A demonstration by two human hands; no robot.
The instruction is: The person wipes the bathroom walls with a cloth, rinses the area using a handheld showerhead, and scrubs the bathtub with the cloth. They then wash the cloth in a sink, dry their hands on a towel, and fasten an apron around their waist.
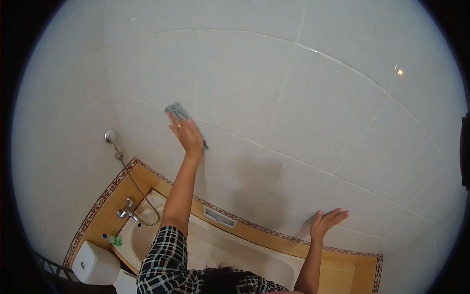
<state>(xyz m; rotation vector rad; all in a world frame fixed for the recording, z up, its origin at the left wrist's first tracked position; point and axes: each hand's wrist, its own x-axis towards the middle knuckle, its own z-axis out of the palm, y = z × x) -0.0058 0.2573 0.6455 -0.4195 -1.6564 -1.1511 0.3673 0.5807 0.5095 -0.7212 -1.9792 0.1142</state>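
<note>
A grey cloth (177, 110) is pressed against the white tiled wall (235, 78) by my left hand (187, 134), which has a ring on one finger. The cloth shows above the fingertips, and a dark edge of it sticks out beside the wrist. Lower down on the right, my right hand (328, 223) rests by the same wall with its fingers stretched out and holds nothing.
Below the wall lies a bathtub (210, 245) with a mixer tap (128, 212) and a hand shower (110, 136) at the left. A green bottle (115, 240) stands on the tub's corner, near a white toilet tank (94, 263). A soap dish (220, 216) sits in the wall.
</note>
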